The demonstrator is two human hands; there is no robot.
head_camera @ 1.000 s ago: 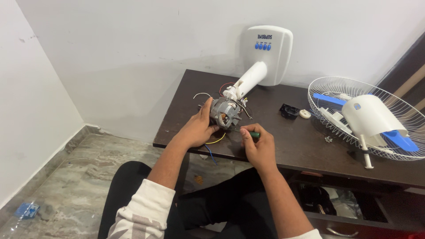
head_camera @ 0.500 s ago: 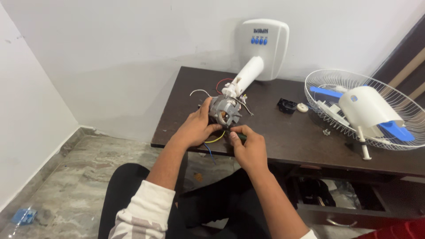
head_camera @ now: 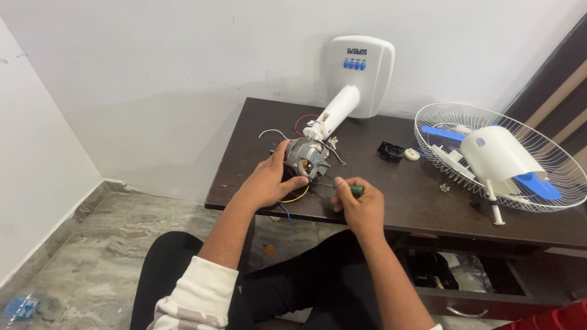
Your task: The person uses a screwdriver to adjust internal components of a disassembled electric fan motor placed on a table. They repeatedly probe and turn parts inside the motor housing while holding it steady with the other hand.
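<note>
Right hand: my right hand (head_camera: 361,205) is closed around a green-handled screwdriver (head_camera: 350,189), its tip pointing left toward the motor; I cannot see the tip seat on anything.
Left hand: my left hand (head_camera: 269,180) wraps the near side of the bare fan motor (head_camera: 306,157), thumb over the top and fingers under, holding it firmly at the front edge of the dark table (head_camera: 391,201).
Motor: grey metal core with windings showing, joined to a white neck (head_camera: 333,113) that slopes up to the white control base (head_camera: 361,76) by the wall.
Loose wires: yellow, blue, red and white wires (head_camera: 293,197) trail around the motor.
Risk: I judge the blade could slip off a screw and nick the windings or my left fingers; a wire may snag.
Risk, edge: the motor sits close to the table edge and could tip off if my hold slackens.
Far right: white wire fan guard (head_camera: 526,140) holding a white motor cover (head_camera: 498,156) and blue blades.
Hard to see: which screw is addressed; the small black part (head_camera: 390,151) is too small to identify.
</note>
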